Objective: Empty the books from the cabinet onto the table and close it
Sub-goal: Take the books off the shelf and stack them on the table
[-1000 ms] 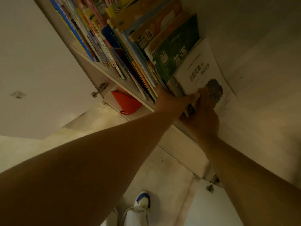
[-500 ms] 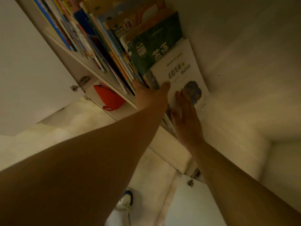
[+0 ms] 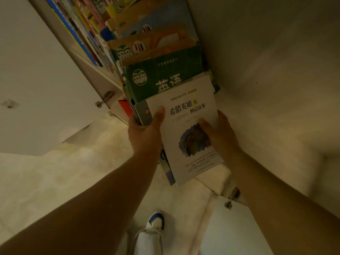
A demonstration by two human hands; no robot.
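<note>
A white-covered book [image 3: 185, 115] with dark lettering and a round picture tops a small bundle of books that sticks out past the cabinet shelf edge [image 3: 95, 69]. My left hand [image 3: 147, 133] grips the bundle's left side, thumb on the white cover. My right hand [image 3: 220, 137] holds the right edge, thumb over the picture. Behind it a green book [image 3: 165, 74] leans on the row of colourful books [image 3: 103, 30] still on the shelf.
The left cabinet door [image 3: 36, 80] stands open, its hinge [image 3: 106, 96] near the shelf. The right door [image 3: 235, 229] is open below my right arm. A red object [image 3: 125, 107] sits on the lower shelf. The cabinet's right wall [image 3: 257, 61] is close. My shoe [image 3: 156, 219] is on the pale floor.
Both hands have closed on the white book's bundle and drawn it out of the shelf toward me. Before, my right palm lay flat on the cover.
</note>
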